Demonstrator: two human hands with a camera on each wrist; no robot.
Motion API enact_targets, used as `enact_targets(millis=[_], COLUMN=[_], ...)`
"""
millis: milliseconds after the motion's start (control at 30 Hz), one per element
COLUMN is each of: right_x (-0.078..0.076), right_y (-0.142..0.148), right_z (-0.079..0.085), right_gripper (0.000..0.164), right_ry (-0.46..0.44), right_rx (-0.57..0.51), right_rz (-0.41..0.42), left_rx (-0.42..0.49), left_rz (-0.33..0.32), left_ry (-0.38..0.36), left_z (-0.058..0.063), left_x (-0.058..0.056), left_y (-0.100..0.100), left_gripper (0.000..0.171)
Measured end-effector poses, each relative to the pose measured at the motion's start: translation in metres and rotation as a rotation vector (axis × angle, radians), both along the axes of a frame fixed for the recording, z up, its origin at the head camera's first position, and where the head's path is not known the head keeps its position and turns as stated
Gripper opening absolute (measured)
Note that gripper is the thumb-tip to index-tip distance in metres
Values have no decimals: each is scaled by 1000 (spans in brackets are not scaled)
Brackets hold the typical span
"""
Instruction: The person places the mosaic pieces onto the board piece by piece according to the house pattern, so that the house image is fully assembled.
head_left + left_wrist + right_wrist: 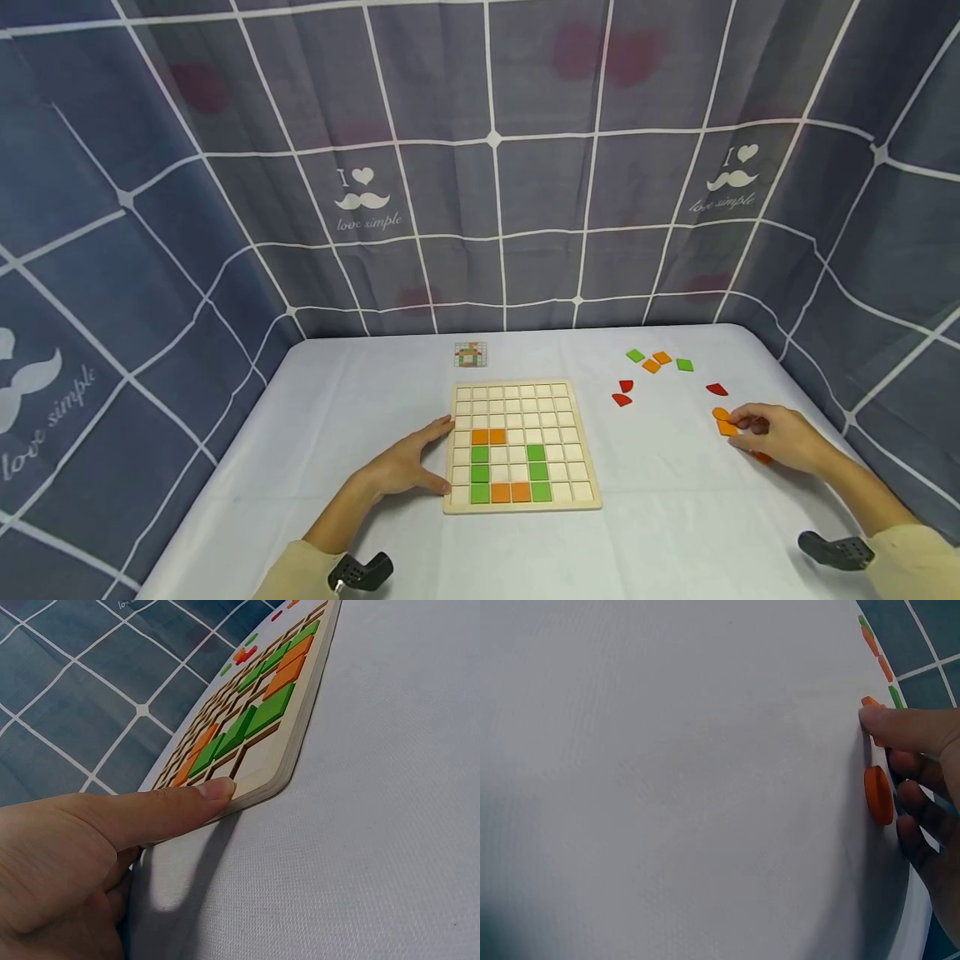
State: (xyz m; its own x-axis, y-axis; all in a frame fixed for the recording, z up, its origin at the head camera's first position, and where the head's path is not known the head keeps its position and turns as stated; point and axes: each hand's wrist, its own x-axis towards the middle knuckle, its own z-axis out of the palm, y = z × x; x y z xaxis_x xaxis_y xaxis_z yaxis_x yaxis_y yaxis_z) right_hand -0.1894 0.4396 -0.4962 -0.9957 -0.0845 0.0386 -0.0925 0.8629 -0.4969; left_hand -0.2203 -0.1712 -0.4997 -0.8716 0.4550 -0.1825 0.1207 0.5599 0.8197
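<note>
My left hand [403, 461] rests at the left edge of a wooden grid board [522, 509], thumb and fingers spread along its rim. In the left wrist view, the thumb tip [217, 789] touches the rim near a corner. Green tiles [480, 473] and orange tiles [510, 492] sit in some of the board's cells. At the far right, my right hand [780, 433] pinches an orange square tile [726, 427] at table level. A round orange piece [720, 413] lies just beyond it. Another orange piece [879, 795] is under the hand, partly hidden in the head view.
A small pattern card [470, 354] lies behind the board. Red pieces [622, 400] lie right of the board, with another red piece [717, 389] near my right hand. Loose green tiles [636, 356] and orange tiles [651, 366] are farther back. A checked curtain [540, 192] surrounds the white table [375, 358].
</note>
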Motion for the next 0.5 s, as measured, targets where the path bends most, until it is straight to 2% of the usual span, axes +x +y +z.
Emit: enact_targets(millis=[500], right_x=[-4], right_y=[-2], right_z=[-4], right_gripper=[20], right_ry=[33], right_rx=[25], right_rz=[17], left_rx=[-5], left_rz=[8], left_ry=[0], left_z=[1], left_x=[2], left_y=[1], left_gripper=[108])
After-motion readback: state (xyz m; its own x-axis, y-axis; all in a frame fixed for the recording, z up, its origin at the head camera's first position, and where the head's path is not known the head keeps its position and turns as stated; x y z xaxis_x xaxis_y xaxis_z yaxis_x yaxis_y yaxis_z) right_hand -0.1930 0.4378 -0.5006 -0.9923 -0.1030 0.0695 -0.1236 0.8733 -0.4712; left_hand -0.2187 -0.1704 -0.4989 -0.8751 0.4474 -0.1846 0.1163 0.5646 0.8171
